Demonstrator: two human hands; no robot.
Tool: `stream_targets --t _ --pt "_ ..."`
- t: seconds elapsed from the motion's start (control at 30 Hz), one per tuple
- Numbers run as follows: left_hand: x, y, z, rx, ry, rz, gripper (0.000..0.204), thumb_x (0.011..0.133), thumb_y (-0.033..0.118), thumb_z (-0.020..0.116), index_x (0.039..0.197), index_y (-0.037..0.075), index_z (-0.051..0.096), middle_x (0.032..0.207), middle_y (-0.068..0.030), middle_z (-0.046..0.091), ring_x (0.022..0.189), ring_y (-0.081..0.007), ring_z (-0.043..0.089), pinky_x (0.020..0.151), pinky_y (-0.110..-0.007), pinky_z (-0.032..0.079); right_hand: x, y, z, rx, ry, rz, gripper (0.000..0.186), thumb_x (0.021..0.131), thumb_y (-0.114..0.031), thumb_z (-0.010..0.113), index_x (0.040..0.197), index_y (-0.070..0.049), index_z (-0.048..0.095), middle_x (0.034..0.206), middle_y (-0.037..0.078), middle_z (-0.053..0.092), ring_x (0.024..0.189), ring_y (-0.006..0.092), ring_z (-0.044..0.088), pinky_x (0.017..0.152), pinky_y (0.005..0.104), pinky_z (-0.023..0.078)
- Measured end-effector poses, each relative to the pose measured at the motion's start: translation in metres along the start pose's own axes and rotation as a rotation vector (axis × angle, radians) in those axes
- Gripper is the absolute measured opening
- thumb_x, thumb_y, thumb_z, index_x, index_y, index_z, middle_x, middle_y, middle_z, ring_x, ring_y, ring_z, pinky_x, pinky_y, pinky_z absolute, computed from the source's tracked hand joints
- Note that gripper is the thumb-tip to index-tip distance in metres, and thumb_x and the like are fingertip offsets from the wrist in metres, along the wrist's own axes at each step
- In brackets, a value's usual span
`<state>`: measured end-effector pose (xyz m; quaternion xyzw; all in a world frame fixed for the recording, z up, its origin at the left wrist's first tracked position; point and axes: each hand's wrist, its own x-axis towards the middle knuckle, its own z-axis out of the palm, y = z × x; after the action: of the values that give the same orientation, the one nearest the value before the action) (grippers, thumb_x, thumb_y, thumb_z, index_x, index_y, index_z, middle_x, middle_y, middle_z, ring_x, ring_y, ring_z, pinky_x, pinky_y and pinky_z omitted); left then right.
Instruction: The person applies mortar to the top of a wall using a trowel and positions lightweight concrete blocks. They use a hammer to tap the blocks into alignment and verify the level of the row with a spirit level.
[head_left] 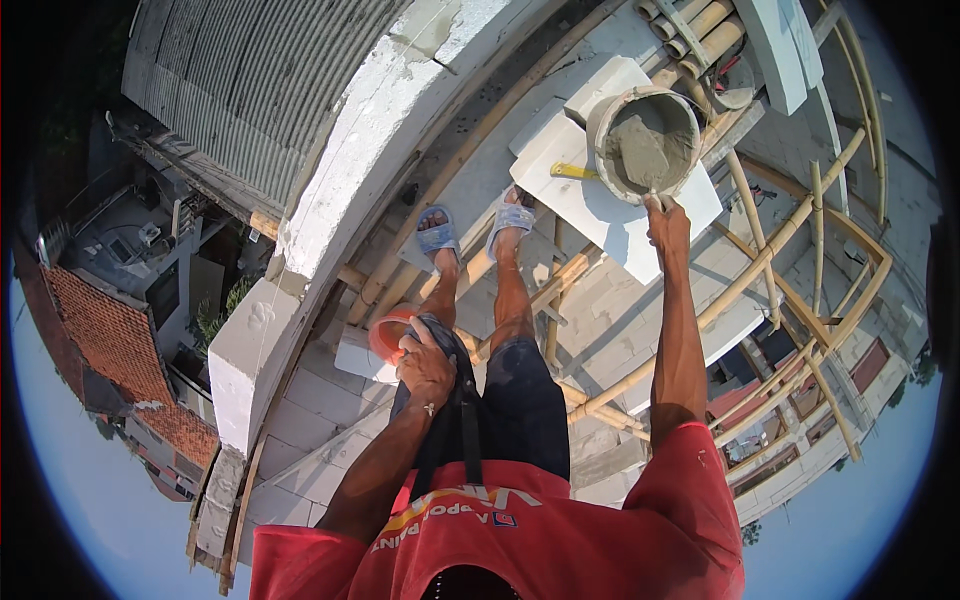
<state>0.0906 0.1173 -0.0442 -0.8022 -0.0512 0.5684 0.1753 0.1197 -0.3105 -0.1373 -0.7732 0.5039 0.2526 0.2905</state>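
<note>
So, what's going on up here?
A person in a red shirt stands among bamboo poles, both hands occupied. The right hand grips a handle at the rim of a bucket holding grey, wet-looking mix; which tool it belongs to is hard to tell. The left hand holds an orange bowl by one knee. The bucket rests on a white slab.

The trowel [645,166] was held in the right fingers [660,222], blade mortar-coated, inside a round, grey-smeared bucket [603,140] just beyond them. The left fingers [428,340] held a tilted orange container [381,340].
</note>
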Motion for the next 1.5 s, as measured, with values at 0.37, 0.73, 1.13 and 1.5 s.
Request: stream_targets --t 0.37,0.73,1.13,1.5 --pt "0.004 -0.010 0.002 -0.025 0.018 0.027 0.117 0.080 0.053 0.077 0.159 0.003 0.008 0.129 -0.0235 0.049 0.098 -0.0401 0.070 0.080 -0.054 0.058 -0.077 0.029 0.029 1.010 -0.094 0.036 0.042 0.101 -0.041 0.053 0.118 -0.003 0.062 0.079 0.005 0.057 0.056 0.0120 0.053 0.047 0.0270 0.044" --pt "0.013 -0.023 0.025 -0.083 0.056 -0.029 0.076 0.097 0.027 0.053 0.160 0.010 0.016 0.137 -0.0289 0.047 0.101 -0.0551 0.064 0.079 -0.063 0.055 -0.205 -0.095 0.056 0.376 -0.424 -0.446 0.051 0.097 -0.029 0.061 0.132 0.007 0.058 0.099 0.014 0.065 0.091 0.0209 0.061 0.084 0.0346 0.048" --pt "0.018 -0.056 0.041 -0.338 0.029 0.181 0.083 0.093 0.030 0.061 0.159 0.007 0.017 0.137 -0.0294 0.047 0.102 -0.0548 0.064 0.076 -0.063 0.057 -0.334 -0.225 0.207 -0.304 -0.115 -0.955 0.043 0.092 -0.019 0.066 0.133 -0.009 0.061 0.110 0.021 0.059 0.104 0.0394 0.061 0.088 0.0486 0.051" --pt "0.012 -0.063 0.025 -0.352 0.078 0.050 0.078 0.094 0.029 0.058 0.158 0.006 0.021 0.132 -0.0291 0.051 0.096 -0.0542 0.066 0.075 -0.060 0.057 -0.285 -0.234 0.146 -0.176 0.215 -0.960 0.042 0.091 -0.016 0.068 0.131 -0.006 0.063 0.101 0.020 0.055 0.092 0.0391 0.061 0.076 0.0476 0.051"
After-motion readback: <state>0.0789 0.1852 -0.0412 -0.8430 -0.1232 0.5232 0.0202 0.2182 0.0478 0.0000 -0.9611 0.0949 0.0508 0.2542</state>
